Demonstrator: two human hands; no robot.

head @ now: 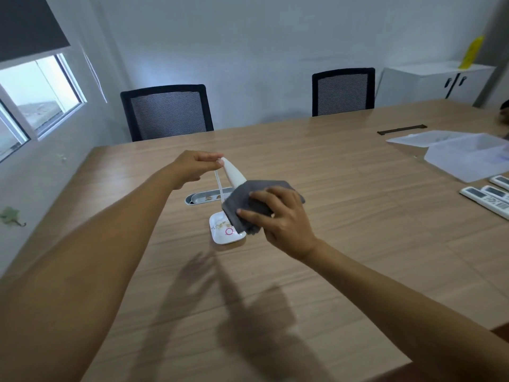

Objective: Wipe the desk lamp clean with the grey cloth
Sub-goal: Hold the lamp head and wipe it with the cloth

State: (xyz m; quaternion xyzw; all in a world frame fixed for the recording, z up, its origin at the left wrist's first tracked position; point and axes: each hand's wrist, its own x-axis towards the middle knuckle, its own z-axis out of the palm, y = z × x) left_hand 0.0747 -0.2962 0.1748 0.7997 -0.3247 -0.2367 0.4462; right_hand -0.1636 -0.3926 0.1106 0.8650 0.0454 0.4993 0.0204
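Observation:
A small white desk lamp [232,175] stands on the wooden table [358,216], with a square white base [221,235] bearing a pink ring and some crumbs. My left hand [194,168] pinches the far tip of the lamp's long head. My right hand [278,216] holds the folded grey cloth [248,205] wrapped around the near end of the head, which the cloth hides. A thin white neck curves down from the head toward the base.
A cable slot [206,196] lies in the table just behind the lamp. Clear plastic boxes [465,157] and white remote controls [487,195] sit at the right. Two black mesh chairs [168,111] stand at the far edge. A white cabinet [435,84] is at the back right.

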